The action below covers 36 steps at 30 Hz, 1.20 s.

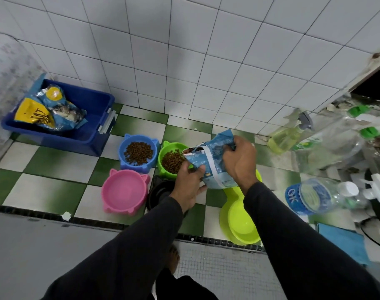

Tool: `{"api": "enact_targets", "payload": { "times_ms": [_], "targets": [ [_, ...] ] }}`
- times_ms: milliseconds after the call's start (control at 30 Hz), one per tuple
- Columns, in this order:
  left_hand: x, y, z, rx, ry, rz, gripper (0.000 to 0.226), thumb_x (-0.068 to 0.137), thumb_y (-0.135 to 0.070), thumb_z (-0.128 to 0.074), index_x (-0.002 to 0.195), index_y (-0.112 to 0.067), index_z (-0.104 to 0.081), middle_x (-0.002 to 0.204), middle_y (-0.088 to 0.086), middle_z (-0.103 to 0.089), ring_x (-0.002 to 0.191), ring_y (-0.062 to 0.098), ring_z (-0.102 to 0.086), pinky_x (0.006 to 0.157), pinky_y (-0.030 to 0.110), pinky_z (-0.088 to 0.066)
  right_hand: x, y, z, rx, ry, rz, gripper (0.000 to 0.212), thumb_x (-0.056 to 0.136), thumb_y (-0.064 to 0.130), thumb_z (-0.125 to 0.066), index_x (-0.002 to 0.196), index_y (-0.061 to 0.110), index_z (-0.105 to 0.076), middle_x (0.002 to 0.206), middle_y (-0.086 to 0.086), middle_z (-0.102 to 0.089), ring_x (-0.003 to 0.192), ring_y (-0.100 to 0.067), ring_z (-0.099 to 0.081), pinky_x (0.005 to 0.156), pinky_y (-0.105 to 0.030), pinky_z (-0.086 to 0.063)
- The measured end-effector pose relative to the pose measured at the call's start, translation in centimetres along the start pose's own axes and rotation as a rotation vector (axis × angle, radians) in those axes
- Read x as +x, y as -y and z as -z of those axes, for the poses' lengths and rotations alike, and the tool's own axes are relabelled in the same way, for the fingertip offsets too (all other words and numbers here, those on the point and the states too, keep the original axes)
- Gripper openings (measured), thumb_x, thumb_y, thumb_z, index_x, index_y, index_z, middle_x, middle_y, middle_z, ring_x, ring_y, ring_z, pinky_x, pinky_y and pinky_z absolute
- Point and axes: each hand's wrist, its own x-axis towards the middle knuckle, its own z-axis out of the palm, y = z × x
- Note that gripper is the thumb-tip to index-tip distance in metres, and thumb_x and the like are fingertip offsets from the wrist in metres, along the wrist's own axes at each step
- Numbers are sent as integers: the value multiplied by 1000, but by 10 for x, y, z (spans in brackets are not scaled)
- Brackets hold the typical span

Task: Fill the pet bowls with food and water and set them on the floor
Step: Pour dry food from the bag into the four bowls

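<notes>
Both hands hold a light blue pet food bag [213,161], tipped with its torn mouth over the green cat-shaped bowl [166,151]. My left hand [188,185] grips its lower edge; my right hand [240,161] grips its upper end. Brown kibble lies in the green bowl and in the blue cat-shaped bowl [138,153]. The pink cat-shaped bowl [125,192] has nothing in it. A black bowl [157,191] sits partly hidden under my left arm. A lime double bowl [241,221] lies under my right arm. A capped water bottle [321,197] lies at right.
A dark blue bin [80,124] holding food bags stands at the back left against the tiled wall. Spray bottles [288,133] and clear plastic bottles [345,137] crowd the right side. A blue cloth [343,241] lies at lower right. A raised grey step [54,245] runs along the front.
</notes>
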Motion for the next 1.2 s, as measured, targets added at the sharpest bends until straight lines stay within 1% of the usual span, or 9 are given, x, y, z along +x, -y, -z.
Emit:
{"api": "enact_targets", "payload": {
  "times_ms": [200,300,467,600,733,833,1033,1133,1200],
  "targets": [
    [-23,-2,12,35,46,-36,30,107,-11,-53,134,-25,-52,128,1,-70,113,23,-70,65,30,-58,-28,9,5,63,-72,-11,8,88,6,-59,86,12,-64,85,-7,-68,77,-23,-60,70,-31,-49],
    [-35,0,20,45,53,-46,32,107,-11,-53,137,-23,-50,130,2,-69,116,24,-69,63,28,-57,-43,12,6,55,-90,-27,6,88,7,-59,85,6,-64,85,-8,-69,79,-29,-62,72,-38,-53],
    [-54,11,32,51,54,-32,28,106,-12,-56,131,-25,-53,132,6,-69,120,28,-67,75,37,-56,-71,15,9,32,-118,-32,8,86,7,-59,83,1,-60,79,-13,-66,77,-35,-59,68,-41,-51],
    [-67,23,40,48,56,-23,30,106,-13,-57,134,-22,-53,134,5,-68,118,30,-68,76,41,-59,-92,16,13,18,-113,-23,9,87,7,-58,82,-1,-58,76,-14,-65,76,-36,-58,66,-42,-50],
    [-79,36,47,36,86,4,30,106,-13,-56,133,-25,-53,130,6,-70,114,30,-71,85,47,-59,-109,15,14,-20,-101,-6,11,87,6,-58,78,1,-54,72,-13,-62,70,-35,-54,58,-38,-39],
    [-85,45,53,15,96,20,28,106,-14,-56,131,-27,-55,124,5,-73,111,30,-72,87,50,-60,-118,14,13,-59,-92,15,13,87,6,-58,75,5,-52,70,-11,-60,67,-31,-50,58,-35,-28],
    [-90,58,63,-26,92,79,26,106,-15,-56,129,-28,-58,122,7,-74,112,33,-71,98,60,-54,-132,17,10,-125,-40,93,8,86,8,-54,81,4,-60,80,-17,-67,73,-37,-57,64,-40,-47],
    [-90,64,66,-61,91,120,28,107,-14,-54,133,-25,-56,127,10,-72,116,36,-69,102,64,-50,-137,22,8,-186,5,148,11,78,18,-47,76,9,-53,78,-17,-65,69,-36,-51,60,-38,-40],
    [-90,68,68,-79,91,136,29,108,-14,-53,136,-22,-55,128,12,-71,117,37,-68,102,64,-50,-139,24,6,-217,42,171,5,77,17,-48,74,14,-46,78,-18,-64,68,-35,-49,60,-34,-33]
  ]
}}
